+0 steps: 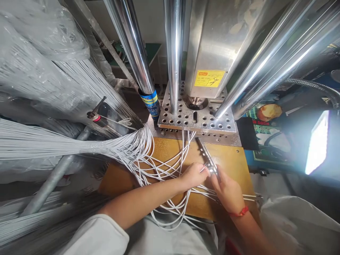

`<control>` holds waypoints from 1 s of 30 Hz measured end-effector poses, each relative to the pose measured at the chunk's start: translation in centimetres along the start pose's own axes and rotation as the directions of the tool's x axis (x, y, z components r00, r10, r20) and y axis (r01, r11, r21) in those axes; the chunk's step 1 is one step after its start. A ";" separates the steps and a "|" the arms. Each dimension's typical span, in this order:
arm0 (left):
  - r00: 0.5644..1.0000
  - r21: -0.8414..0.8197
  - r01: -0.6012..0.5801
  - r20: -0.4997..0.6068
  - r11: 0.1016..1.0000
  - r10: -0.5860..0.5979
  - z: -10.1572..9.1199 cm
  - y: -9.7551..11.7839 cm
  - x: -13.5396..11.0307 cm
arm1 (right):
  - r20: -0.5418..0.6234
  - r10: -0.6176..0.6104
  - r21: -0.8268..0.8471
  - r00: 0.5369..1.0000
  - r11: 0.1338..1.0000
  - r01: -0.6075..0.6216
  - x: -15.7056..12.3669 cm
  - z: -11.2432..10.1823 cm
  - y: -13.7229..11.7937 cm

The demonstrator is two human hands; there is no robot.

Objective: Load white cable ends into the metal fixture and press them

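My left hand [193, 176] is closed in a pinch at the near end of a narrow metal mould bar [204, 153]. Between its fingertips shows a short white piece that looks like the end of a white cable; the rest is hidden. My right hand [228, 189] grips the near end of the bar, thumb along its side. The bar slants away from me, with small bright slots along its length. Loose white cables [170, 165] curve over the brown board [225, 156] under and around both hands, and several run beneath the metal plate.
Behind the board stands a press with a perforated metal plate [170, 122], chrome columns [174, 56] and a steel housing with a yellow label [209, 78]. A blue can [151, 103] wraps one column's base. Left is a thick cable bundle [66, 141]; right, a bright lamp [317, 143].
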State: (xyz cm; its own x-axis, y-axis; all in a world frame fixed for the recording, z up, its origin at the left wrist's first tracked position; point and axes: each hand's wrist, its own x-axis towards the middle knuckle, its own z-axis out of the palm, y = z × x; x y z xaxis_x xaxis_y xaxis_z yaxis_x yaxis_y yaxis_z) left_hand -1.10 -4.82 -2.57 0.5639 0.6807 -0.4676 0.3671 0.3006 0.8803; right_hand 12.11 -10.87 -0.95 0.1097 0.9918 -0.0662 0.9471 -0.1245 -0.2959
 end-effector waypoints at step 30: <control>0.981 0.134 0.060 -0.193 0.989 -0.034 -0.7 0.0 1.4 | -0.060 0.002 -0.050 0.998 0.999 -0.005 -0.2 0.7 0.6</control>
State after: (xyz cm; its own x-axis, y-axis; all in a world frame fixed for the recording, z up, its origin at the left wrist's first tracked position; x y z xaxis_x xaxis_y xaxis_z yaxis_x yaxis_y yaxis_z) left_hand -0.87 -3.43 -3.19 0.3976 0.7865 -0.4726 0.4962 0.2490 0.8317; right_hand 12.45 -11.20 -1.76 0.1296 0.9915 -0.0098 0.9605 -0.1280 -0.2471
